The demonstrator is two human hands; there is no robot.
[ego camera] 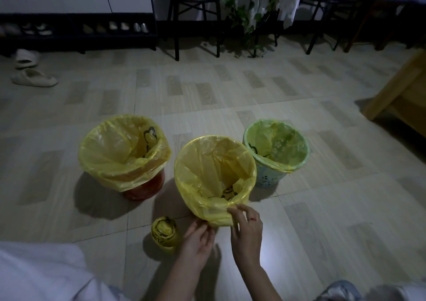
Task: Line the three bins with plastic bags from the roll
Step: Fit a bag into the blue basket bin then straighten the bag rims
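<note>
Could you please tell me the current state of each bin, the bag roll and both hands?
Red bin: upright, lined, yellow bag folded over its rim.
Middle bin: upright, lined, bag draped far down the near side.
Pale green bin: upright, lined.
Bag roll: standing on end on the floor, apart from the bins.
Left hand: touching the middle bag's hem.
Right hand: pinching that hem.

Thin yellow plastic bags (214, 169), glossy, wrinkled, semi-see-through, on all three bins. Red bin (145, 189) smooth plastic; pale green bin (268, 178) perforated plastic. Bag roll (164, 234) same shiny yellow film. Floor (299, 208) smooth tile, wood-grain print, slight sheen. Chair legs (176, 31) matt black metal.
</note>
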